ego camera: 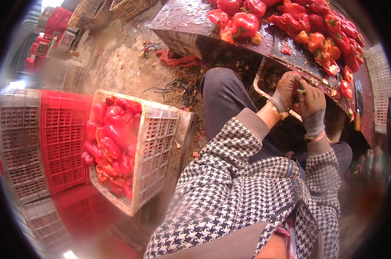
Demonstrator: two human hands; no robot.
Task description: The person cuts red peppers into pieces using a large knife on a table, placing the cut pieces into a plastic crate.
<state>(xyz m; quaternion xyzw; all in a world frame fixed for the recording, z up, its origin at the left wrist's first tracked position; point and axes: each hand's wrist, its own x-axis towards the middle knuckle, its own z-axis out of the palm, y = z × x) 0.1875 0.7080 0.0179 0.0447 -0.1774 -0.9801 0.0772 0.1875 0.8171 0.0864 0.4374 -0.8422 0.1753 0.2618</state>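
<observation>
My left hand [283,90], in a soiled glove, is closed around a red bell pepper [296,89] just off the near edge of a dark worktable [185,19]. My right hand [314,105], also gloved, meets it from the right, its fingers at the pepper's green stem. Fingers hide most of that pepper. Beyond my hands a heap of red bell peppers [341,30] covers the table's right part, some cut or torn. Another group of peppers [245,24] sits farther left. A knife [357,119] with a wooden handle lies on the table at the right.
At my left a cream plastic crate [158,142] holds red peppers. Red crates [64,139] and pale crates [20,139] are stacked behind it. Scraps and dark straps [182,92] lie on the floor [114,61]. A curved metal bar [257,79] runs below the tabletop near my knee.
</observation>
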